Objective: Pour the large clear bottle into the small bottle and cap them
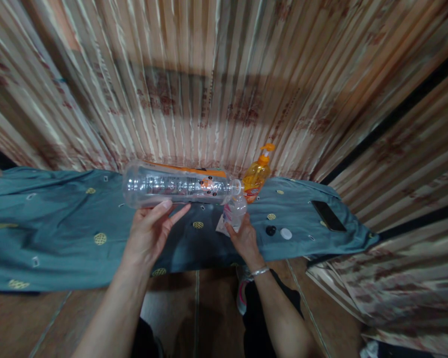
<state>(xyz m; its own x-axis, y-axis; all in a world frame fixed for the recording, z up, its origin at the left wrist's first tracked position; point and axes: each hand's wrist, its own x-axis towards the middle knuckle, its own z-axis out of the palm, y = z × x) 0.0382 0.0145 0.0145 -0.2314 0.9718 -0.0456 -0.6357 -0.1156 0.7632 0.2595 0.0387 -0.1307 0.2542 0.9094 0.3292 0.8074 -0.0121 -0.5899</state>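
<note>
A large clear bottle with an orange and black label lies horizontally in the air, its mouth pointing right. My left hand holds it from below, thumb and fingers against its near side. Below the big bottle's mouth is a small clear bottle, gripped by my right hand, which wears a silver bracelet. The two bottles' necks meet or overlap; whether they touch is unclear. Just behind the small bottle stands an orange pump bottle. A pale paper-like piece shows beside the small bottle.
A green patterned cloth covers the long table. On it, right of my right hand, are a black cap and a white cap, with a dark phone farther right. A pleated curtain hangs behind.
</note>
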